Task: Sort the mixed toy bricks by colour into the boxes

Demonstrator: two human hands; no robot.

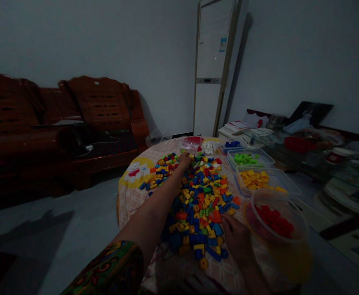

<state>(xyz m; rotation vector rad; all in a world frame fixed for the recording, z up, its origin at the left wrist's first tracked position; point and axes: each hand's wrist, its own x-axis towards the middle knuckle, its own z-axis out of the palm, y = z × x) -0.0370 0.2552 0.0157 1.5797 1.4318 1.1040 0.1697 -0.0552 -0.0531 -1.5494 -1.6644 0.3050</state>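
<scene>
A large heap of mixed toy building bricks (198, 192) in blue, yellow, orange, red and green covers the middle of a round table. My left hand (185, 159) reaches to the far part of the heap, its fingers down among the bricks; it is too small and dark to make out what they do. Beside the heap's near right edge is my right hand (237, 237), fingers curled together close to an orange brick (216, 216). Whatever lies between those fingers is hidden.
Along the table's right side stand clear tubs of red bricks (274, 221), yellow bricks (255, 179), green bricks (245, 159) and blue bricks (232, 144). White bricks (209, 147) lie at the back by a clear container (191, 144). A cluttered glass table (308, 164) stands right, wooden seats (99, 106) left.
</scene>
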